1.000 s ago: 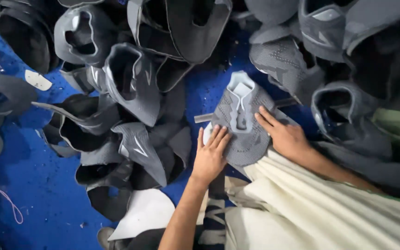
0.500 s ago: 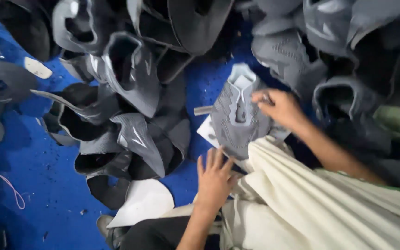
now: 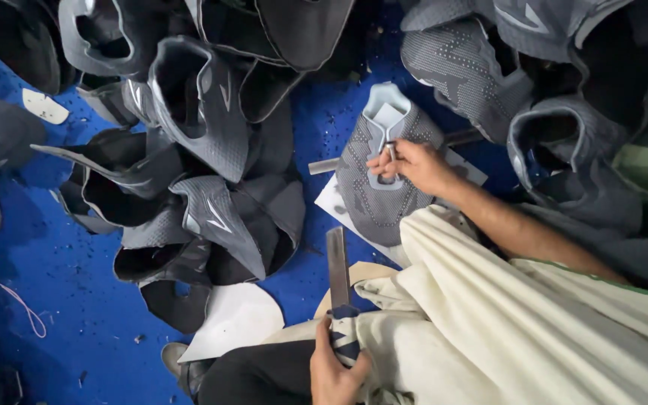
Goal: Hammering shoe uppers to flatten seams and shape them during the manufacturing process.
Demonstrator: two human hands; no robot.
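A grey knitted shoe upper [image 3: 380,191] lies flat on a white board [image 3: 329,202] on the blue floor. My right hand [image 3: 410,165] rests on its tongue opening, fingers pinching a small thin metal piece over the upper. My left hand [image 3: 335,367] is near the bottom edge, gripping the wrapped handle of a flat metal blade [image 3: 337,264] that points up toward the upper. A cream cloth [image 3: 519,330] covers my lap.
Heaps of grey and black shoe uppers [image 3: 196,120] lie to the left and along the top and right [image 3: 556,150]. A white insole-shaped piece [image 3: 238,319] sits at lower left. A pink string [image 3: 20,304] lies on the blue floor [image 3: 61,300].
My left hand left the upper, drew back to my lap and took hold of the blade's handle. My right hand shifted up onto the tongue opening.
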